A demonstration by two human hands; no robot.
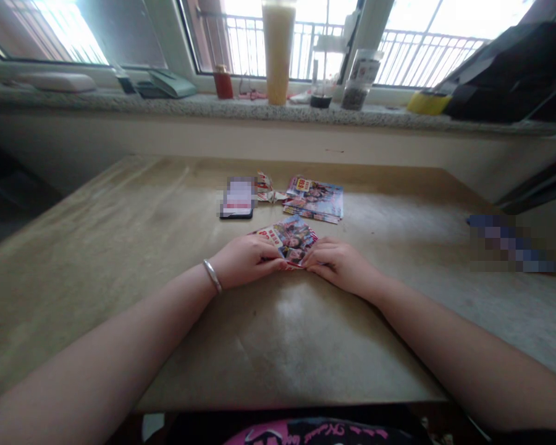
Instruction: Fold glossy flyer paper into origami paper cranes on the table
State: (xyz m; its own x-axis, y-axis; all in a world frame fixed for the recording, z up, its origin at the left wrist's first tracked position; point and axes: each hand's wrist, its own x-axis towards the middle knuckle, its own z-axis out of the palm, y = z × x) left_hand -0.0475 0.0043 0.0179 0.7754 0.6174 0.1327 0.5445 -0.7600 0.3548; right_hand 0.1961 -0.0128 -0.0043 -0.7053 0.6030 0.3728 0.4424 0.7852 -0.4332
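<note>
Head view: printed leaflet [293,237] held between two hands.
Left grip [245,258] and right grip [340,262] each pinch the leaflet's near edge, thumb against fingers, over the bench [278,346]. Beyond the right grip lies a leaflet stack [319,196]; beyond the left, a phone [238,199], with folded paper [267,188] between them.

The person is wearing a slim, smooth, silver bangle [212,276] on the wrist of the left hand [248,259], its rounded band gleaming softly. Both forearms [157,334] are showing bare. Farther up the right one, the edge of a black sleeve [514,437] is appearing. Below, a black garment [384,420] is displaying bright pink shapes and looping pink lettering, too cut off for reading.
</note>
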